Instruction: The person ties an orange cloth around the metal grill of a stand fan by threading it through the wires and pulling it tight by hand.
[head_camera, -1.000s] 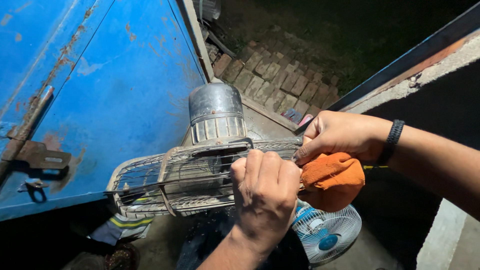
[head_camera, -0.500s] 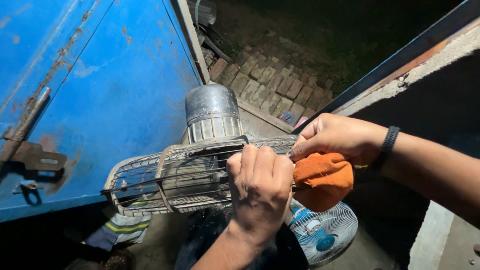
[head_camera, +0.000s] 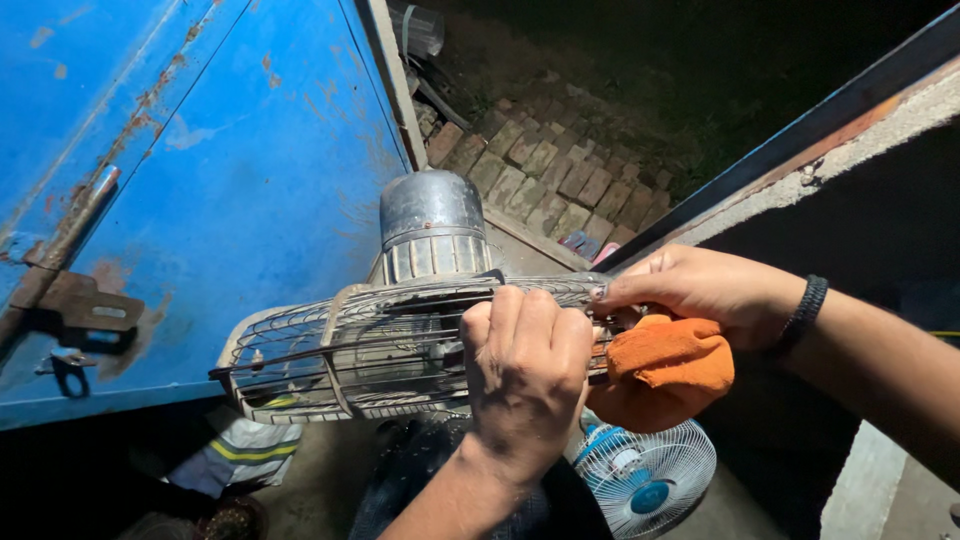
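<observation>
Since the earlier frame both hands have stayed closed on the wire fan guard (head_camera: 380, 345), which has barely shifted before the blue metal door (head_camera: 200, 180). At the guard's near rim the left hand (head_camera: 525, 375) grips the wires. At its right end the right hand (head_camera: 700, 290) pinches the rim, pressing an orange cloth (head_camera: 665, 370) just below it, while the grey motor housing (head_camera: 432, 225) rises behind the guard and a small blue fan (head_camera: 645, 475) lies below it.

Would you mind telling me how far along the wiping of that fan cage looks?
Under way: the left hand grips the wire fan cage, while the right hand presses an orange cloth against its rim. How much is clean cannot be told; the far side sits untouched by either hand.
</observation>
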